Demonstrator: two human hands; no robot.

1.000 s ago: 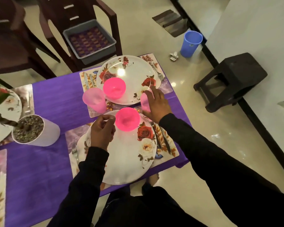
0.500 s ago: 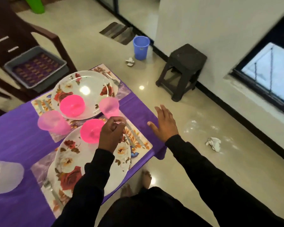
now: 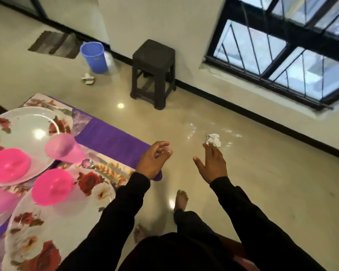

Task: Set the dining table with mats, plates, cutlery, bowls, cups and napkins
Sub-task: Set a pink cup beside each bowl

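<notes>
Nearest me, a flowered plate [image 3: 53, 231] sits on the purple surface [image 3: 114, 137] at my left, with a pink bowl [image 3: 52, 187] on its far rim. My left hand [image 3: 154, 160] hangs over the surface's right corner, fingers loosely curled and holding nothing. My right hand [image 3: 211, 163] is out over the floor [image 3: 262, 182], fingers spread apart, also holding nothing. Farther left I see a second plate [image 3: 22, 130] carrying another pink bowl [image 3: 8, 165], a pink cup [image 3: 64, 146] beside it. Beyond lie crumpled paper [image 3: 213, 140], a dark stool [image 3: 153, 73] and a blue bin [image 3: 94, 57].
</notes>
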